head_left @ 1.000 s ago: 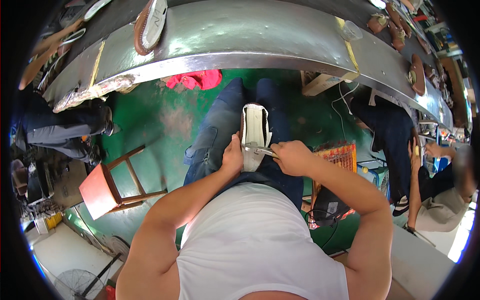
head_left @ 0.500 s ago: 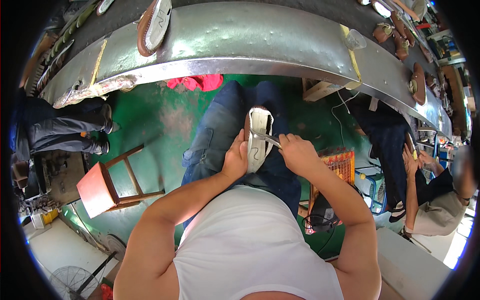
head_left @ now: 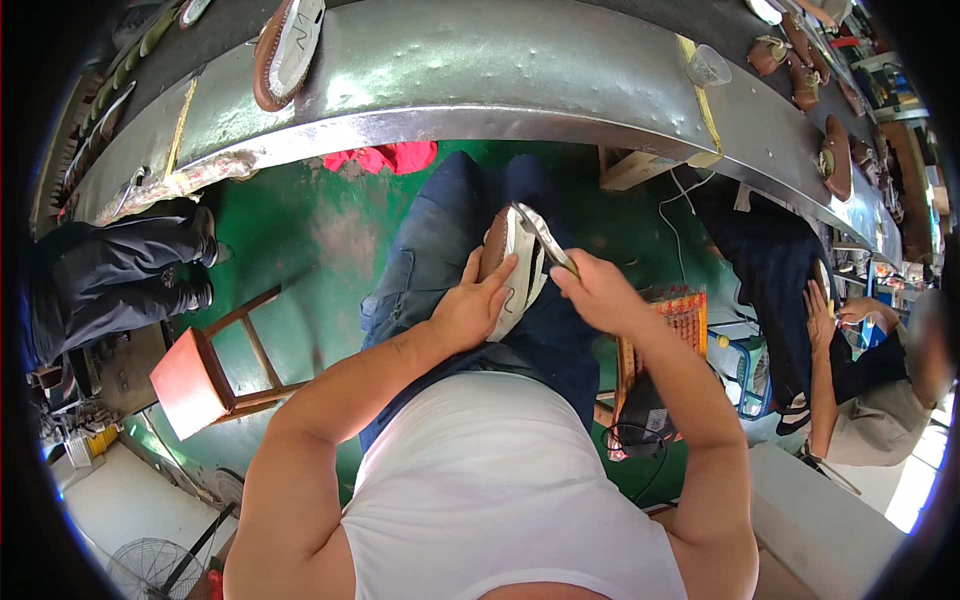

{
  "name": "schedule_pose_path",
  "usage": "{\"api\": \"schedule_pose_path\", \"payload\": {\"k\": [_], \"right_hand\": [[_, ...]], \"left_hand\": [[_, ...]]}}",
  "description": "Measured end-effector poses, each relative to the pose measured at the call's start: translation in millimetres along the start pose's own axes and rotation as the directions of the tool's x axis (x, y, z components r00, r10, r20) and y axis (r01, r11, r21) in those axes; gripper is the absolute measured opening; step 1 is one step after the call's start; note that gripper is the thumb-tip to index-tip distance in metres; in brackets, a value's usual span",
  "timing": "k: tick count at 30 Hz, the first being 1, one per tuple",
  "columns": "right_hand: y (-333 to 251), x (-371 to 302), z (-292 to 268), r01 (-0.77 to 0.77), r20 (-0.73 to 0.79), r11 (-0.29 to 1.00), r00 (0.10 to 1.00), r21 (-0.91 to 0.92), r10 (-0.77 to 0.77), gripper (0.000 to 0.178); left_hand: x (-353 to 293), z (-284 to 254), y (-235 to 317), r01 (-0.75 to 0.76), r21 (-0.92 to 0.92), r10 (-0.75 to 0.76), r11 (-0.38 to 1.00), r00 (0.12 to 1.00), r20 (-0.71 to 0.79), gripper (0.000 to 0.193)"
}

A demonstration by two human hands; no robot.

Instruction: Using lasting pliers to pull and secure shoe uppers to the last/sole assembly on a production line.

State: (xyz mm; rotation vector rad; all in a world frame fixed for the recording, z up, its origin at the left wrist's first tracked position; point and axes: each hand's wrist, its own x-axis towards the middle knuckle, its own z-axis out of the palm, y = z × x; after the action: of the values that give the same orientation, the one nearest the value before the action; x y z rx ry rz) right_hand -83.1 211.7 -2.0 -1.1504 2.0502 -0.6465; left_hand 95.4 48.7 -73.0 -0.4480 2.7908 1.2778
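Note:
A brown shoe (head_left: 517, 281) with a pale underside lies upturned across my thighs, its toe pointing away from me. My left hand (head_left: 472, 301) grips it by its left side, fingers reaching onto the pale face. In my right hand (head_left: 596, 290) is a curved metal hand tool (head_left: 545, 238), gripped by its near end; its exact kind is hard to make out. The tool's far end is at the shoe's toe, and whether it touches there I cannot tell. Dark marks run along the pale underside.
A metal-edged bench (head_left: 480, 70) spans the far side, with another upturned shoe (head_left: 288, 55) on it. At left stands a stool with a red seat (head_left: 190, 384). A woven seat (head_left: 672, 322) with a black bag (head_left: 645, 415) is at right. A co-worker's hands (head_left: 825, 318) work farther right.
The tool's head has moved from the middle of the shoe up to its toe and turned more upright. My left fingers have spread farther over the pale face, and the shoe tilts slightly.

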Motion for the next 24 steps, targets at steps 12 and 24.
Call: {"api": "schedule_pose_path", "payload": {"k": [12,24], "right_hand": [[9,-48,-8,-0.252,-0.03,0.933,0.963,0.256,0.268,0.027],[-2,-16,-35,0.072,-0.038,0.744,0.991,-0.664,-0.131,0.054]], "left_hand": [[9,-96,37,-0.157,0.194,0.147,0.968,0.987,0.067,0.087],[-2,-75,11,-0.057,0.38,0.003,0.923,0.99,0.141,0.094]]}}
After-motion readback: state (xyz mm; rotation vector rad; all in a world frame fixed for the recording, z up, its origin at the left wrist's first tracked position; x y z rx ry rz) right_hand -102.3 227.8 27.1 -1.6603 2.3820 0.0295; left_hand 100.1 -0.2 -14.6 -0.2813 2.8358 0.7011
